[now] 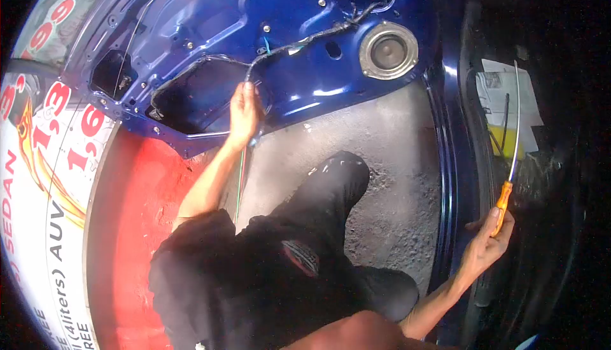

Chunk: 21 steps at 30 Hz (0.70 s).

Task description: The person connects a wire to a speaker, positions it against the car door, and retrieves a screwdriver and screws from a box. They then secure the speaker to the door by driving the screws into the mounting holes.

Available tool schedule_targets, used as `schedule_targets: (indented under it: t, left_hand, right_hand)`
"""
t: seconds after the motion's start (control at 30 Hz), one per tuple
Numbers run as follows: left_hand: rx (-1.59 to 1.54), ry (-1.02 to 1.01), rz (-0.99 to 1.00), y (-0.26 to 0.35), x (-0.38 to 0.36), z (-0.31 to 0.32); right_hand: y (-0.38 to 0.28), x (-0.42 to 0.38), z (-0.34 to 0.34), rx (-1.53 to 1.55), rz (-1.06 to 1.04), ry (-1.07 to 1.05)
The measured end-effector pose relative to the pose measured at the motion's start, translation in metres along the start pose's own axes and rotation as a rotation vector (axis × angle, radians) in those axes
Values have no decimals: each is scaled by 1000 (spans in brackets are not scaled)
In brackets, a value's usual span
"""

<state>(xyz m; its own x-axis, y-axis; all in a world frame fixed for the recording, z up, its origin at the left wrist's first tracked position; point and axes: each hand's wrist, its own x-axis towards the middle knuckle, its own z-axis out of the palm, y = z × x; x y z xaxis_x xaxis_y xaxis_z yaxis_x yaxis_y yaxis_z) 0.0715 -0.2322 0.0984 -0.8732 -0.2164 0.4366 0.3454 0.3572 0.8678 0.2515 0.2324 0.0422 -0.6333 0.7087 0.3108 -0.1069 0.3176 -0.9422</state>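
My left hand [244, 114] is closed around a dark wiring harness [299, 39] by the lower edge of the blue car door panel [299, 89]. From below that hand, thin loose wires [240, 181] hang toward the floor. On the right, my right hand [489, 243] grips the orange handle of a long screwdriver [503, 207]. Its metal shaft points away from me, over the dark car interior. A round speaker [389, 49] sits in the door, right of the harness. The ends of the wires in my left hand are hidden.
The door has a large dark opening [191, 98] with sharp-looking edges. Papers [506, 89] and a yellow item [503, 139] lie inside the car. A blue door sill [449, 178] runs along the right. At left stands a printed banner [57, 178], beside a red floor area [140, 203].
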Motion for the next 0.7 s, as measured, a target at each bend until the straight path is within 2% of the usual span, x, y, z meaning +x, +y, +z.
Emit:
schedule_targets:
  t: [0.03,0.1,0.13,0.17,0.23,0.27,0.3,0.37,0.43,0.47,0.5,0.57,0.7]
  left_hand:
    - [-129,27,34,-7,-4,10]
    - [-226,75,-38,-3,-9,21]
    - [-222,37,15,-10,-6,17]
    - [-163,60,4,-11,-6,16]
    - [243,79,181,-33,5,-2]
    - [374,107,187,-36,10,-7]
    - [369,116,89,-48,16,-12]
    - [487,235,214,-42,16,3]
    - [645,370,378,-98,28,3]
    - [454,286,224,-97,24,8]
    - [308,286,223,-97,22,17]
    - [368,65,-129,-111,27,5]
    - [521,91,-187,-125,32,0]
  right_hand:
    - [1,1,0,-1,-8,-6]
    - [-2,1,3,-10,6,7]
    - [3,1,1,-20,18,2]
    - [7,1,0,-29,30,-6]
    - [10,3,1,-42,33,-10]
    - [12,4,0,-48,34,-9]
    - [16,5,-1,-59,10,18]
    - [28,8,0,-70,-40,52]
    - [34,12,-2,-152,-40,101]
    - [29,13,0,-144,-31,116]
    - [28,12,2,-141,-21,136]
    - [32,13,0,-159,30,119]
    - [34,11,1,-112,89,105]
